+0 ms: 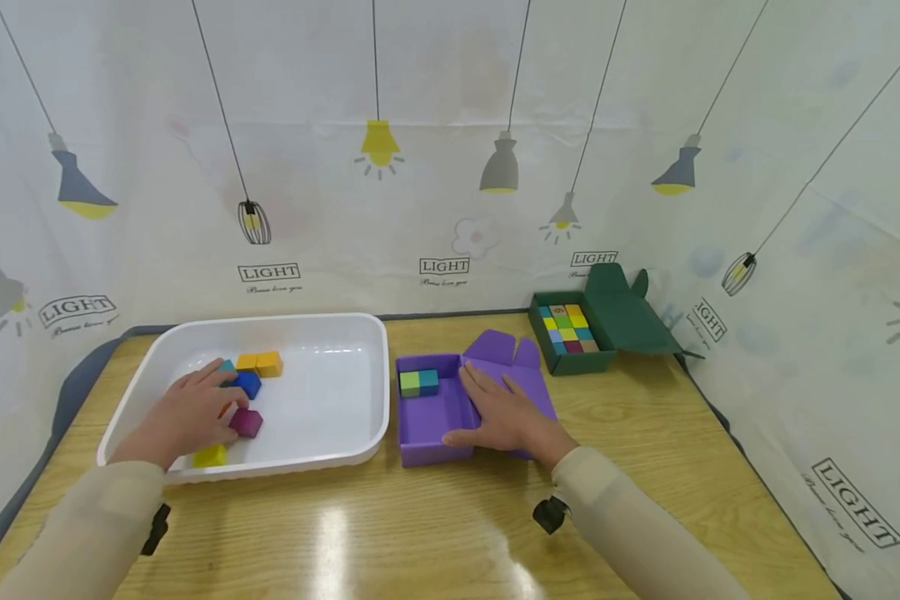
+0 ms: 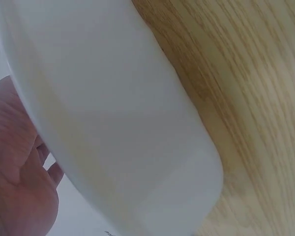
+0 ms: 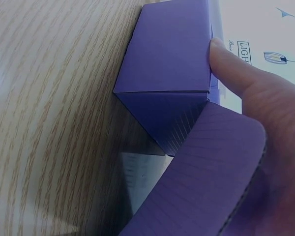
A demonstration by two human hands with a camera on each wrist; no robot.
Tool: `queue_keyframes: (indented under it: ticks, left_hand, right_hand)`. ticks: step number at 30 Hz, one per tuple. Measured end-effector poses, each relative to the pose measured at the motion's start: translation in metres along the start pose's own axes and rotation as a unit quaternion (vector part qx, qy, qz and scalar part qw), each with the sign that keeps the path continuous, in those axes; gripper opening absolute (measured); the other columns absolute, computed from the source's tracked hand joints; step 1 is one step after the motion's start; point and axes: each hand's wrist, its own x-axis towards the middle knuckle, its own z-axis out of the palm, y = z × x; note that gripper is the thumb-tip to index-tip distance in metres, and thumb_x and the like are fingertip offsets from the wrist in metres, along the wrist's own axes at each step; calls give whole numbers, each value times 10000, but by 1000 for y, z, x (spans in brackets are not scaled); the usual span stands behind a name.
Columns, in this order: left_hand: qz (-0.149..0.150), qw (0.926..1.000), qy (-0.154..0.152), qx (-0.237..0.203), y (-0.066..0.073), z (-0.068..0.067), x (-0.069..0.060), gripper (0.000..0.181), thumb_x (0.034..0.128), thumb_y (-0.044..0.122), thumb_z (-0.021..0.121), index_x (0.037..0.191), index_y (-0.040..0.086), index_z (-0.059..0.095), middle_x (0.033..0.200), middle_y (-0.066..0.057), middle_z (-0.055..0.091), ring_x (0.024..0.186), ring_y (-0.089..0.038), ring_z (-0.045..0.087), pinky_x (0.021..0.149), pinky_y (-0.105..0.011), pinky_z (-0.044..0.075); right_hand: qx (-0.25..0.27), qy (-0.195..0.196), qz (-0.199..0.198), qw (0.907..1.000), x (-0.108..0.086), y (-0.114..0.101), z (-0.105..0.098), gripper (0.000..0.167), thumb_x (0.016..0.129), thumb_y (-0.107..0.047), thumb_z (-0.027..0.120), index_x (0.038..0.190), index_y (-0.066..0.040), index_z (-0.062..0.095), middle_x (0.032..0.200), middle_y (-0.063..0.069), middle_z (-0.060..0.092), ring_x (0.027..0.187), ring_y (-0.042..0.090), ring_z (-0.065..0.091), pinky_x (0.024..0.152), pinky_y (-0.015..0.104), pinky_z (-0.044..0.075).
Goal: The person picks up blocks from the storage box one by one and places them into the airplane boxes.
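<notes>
A: Two sleeves point(image 1: 75, 537) lie nearest the head camera, over the tabletop point(image 1: 420, 533). And the hands?

B: The left hand point(image 1: 191, 414) is in the tray point(image 1: 322, 408), fingers bent just beside the maroon block point(image 1: 248, 423). A blue block point(image 1: 249, 384), orange blocks point(image 1: 269, 364) and a yellow block point(image 1: 210, 456) lie near. I can't tell whether it pinches anything. The right hand point(image 1: 506, 417) rests where the purple box point(image 1: 435, 455) meets its open lid point(image 1: 536, 392), fingers straight, thumb spread wide.

A: What's boxed?

B: A lime block point(image 1: 409, 384) and a teal block point(image 1: 429, 382), side by side in the purple box. The green box point(image 1: 581, 363), farther right, holds blocks too.

A: Does the left wrist view settle the pinch?

B: No, the tray's wall hides the fingertips.

A: Right wrist?

B: The thumb lies against the purple box's edge, beyond a flap point(image 3: 201, 167).

A: Which step, then?

B: I'd judge picking out a block while the right hand steadies the box. The next move seems to call for a sure pinch and a lift clear of the tray's rim.
</notes>
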Motion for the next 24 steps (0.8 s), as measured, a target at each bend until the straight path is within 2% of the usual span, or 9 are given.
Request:
queue_keyframes:
  ticks: [8, 14, 19, 24]
  left_hand:
    - [84, 9999, 134, -44, 1, -5, -2, 314, 705, 269, 857, 977, 177, 730, 1346, -248, 541, 1389, -501, 246, 1125, -705, 199]
    - [177, 9994, 290, -31, 6, -18, 0, 321, 719, 310, 851, 968, 143, 737, 1323, -240, 567, 1400, -504, 246, 1120, -705, 214]
    - [129, 9993, 337, -122, 19, -34, 12, 367, 746, 333, 830, 1014, 101, 734, 1348, -227, 554, 1425, -486, 223, 1139, -694, 187]
    - [288, 9982, 494, -160, 39, -47, 23, 353, 789, 327, 799, 1047, 99, 721, 1366, -209, 551, 1446, -460, 220, 1159, -667, 192]
  right_hand:
    - [-43, 26, -3, 10000, 2, 1, 1, 1093, 813, -722, 576, 1572, -115, 77, 1662, 45, 53, 1543, 188, 77, 1250, 535, 70]
    - [-150, 13, 28, 9999, 3, 1, 3, 1083, 816, -714, 579, 1573, -116, 87, 1661, 44, 66, 1542, 184, 88, 1250, 535, 61]
    - [-120, 27, 17, 9999, 2, 1, 1, 1085, 816, -718, 576, 1572, -108, 95, 1660, 57, 76, 1542, 202, 95, 1248, 542, 75]
    - [-70, 13, 15, 10000, 2, 0, 0, 1080, 819, -708, 583, 1572, -104, 99, 1659, 69, 85, 1542, 215, 101, 1245, 550, 78]
